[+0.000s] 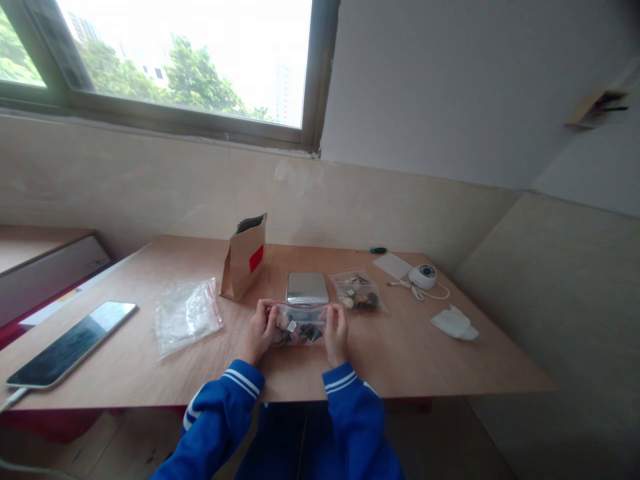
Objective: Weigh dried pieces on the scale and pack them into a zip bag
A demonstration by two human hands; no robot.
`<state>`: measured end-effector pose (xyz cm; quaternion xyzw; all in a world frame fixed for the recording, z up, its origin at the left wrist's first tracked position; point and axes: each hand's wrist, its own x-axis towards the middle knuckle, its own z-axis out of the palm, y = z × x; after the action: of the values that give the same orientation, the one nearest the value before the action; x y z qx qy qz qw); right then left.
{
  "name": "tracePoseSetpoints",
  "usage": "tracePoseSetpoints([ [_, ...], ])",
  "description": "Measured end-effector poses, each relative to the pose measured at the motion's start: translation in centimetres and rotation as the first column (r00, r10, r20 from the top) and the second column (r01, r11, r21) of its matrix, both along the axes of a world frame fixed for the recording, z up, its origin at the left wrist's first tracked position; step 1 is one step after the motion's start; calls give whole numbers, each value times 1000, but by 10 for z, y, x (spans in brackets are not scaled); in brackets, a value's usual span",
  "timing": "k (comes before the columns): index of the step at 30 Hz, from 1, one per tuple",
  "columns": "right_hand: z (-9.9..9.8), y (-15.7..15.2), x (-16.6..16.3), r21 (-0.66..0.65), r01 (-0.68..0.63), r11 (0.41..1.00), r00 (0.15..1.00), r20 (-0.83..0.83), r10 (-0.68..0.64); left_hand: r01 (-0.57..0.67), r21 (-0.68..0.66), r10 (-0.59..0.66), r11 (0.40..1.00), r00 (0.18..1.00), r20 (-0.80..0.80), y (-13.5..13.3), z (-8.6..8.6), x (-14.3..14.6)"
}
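Note:
Between my two hands is a clear zip bag with dark and tan pieces and a small white tag inside. My left hand pinches the left end of its red-lined top edge, and my right hand pinches the right end. Just beyond the bag sits a small scale with a silver top. A second filled zip bag lies flat to the right of the scale, holding similar mixed pieces. What the pieces are is too small to tell.
A brown paper pouch with a red label stands open behind my left hand. Clear plastic bags and a phone on a cable lie left. At right are a white dome camera, white paper, crumpled tissue and a green-handled screwdriver.

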<state>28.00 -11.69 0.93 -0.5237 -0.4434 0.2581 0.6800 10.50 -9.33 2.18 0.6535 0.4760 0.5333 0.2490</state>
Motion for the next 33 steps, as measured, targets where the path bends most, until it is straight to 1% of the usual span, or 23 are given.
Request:
tracePoseSetpoints([
  [2,-1,0,-1,-14,-52,999,998,-30,51,24,-23,-24,999,1000,-13,1,-2,0],
  [4,0,0,-1,-22,-82,996,994,-75,80,22,-34,-23,999,1000,-5,2,-5,0],
  [9,4,0,-1,-77,-73,994,984,-165,60,7,-47,-4,999,998,60,6,-10,0],
  [15,7,0,-1,-85,-40,996,990,-140,28,-37,-18,38,999,997,70,6,-9,-1],
  [24,3,3,3,-101,23,995,986,-165,-39,10,-28,-7,1000,995,102,6,-8,-1],
  [30,1,5,5,-95,12,995,986,-164,-28,-2,-14,3,1000,996,93,5,-7,0],
  [33,1,4,5,-84,-7,996,984,-178,-8,0,-33,3,999,998,70,4,-6,0],
])
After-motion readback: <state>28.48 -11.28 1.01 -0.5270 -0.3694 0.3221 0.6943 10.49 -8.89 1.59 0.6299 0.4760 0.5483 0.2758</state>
